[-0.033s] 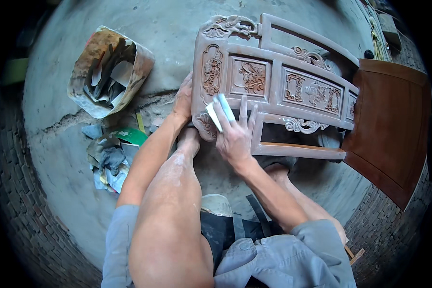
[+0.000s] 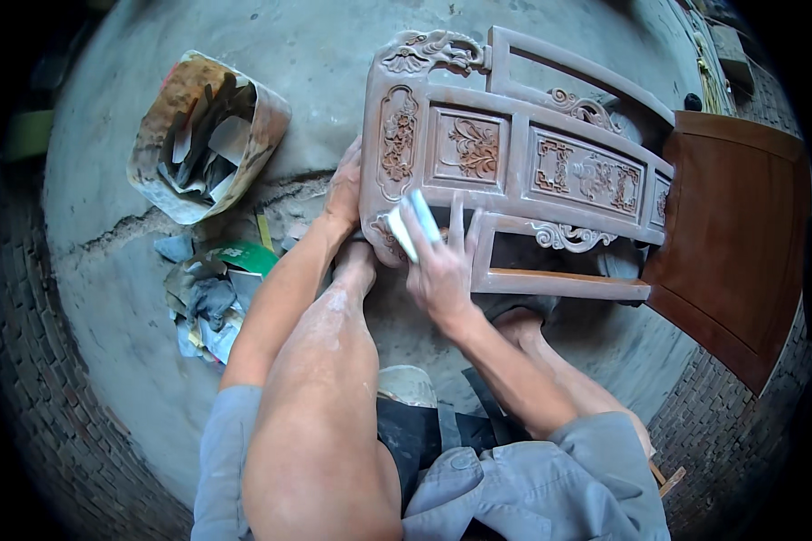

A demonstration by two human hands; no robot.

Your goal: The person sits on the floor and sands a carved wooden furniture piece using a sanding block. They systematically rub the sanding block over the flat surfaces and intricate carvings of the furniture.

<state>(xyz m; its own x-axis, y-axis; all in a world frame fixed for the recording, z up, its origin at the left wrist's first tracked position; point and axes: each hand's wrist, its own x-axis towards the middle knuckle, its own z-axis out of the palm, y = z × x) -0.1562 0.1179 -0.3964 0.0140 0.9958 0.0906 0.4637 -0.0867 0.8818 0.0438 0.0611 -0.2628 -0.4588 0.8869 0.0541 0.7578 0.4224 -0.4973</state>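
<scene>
A carved wooden furniture frame (image 2: 520,149), coated with pale dust, lies before me with its flower panels and scrollwork facing up. My left hand (image 2: 344,187) rests flat along its left edge, fingers stretched out. Over the lower rail, near the rounded left corner, is my right hand (image 2: 442,270), slightly blurred. Between its fingers is a folded white and light-blue sheet (image 2: 401,233) that looks like sandpaper, pressed against the wood. The other fingers of that hand spread over the rail. Part of the corner carving is hidden by the sheet.
A stained bucket (image 2: 266,135) with dark sheets and scraps stands at the far left. Rags and scraps (image 2: 212,302) lie beside my left forearm, near a green disc (image 2: 251,258). A brown wooden panel (image 2: 731,243) adjoins the frame on the right. A crack (image 2: 135,225) runs across the concrete.
My right hand has slid slightly toward me with the folded sandpaper, uncovering a little more of the rail above it. My left hand and the wooden frame stay in place.
</scene>
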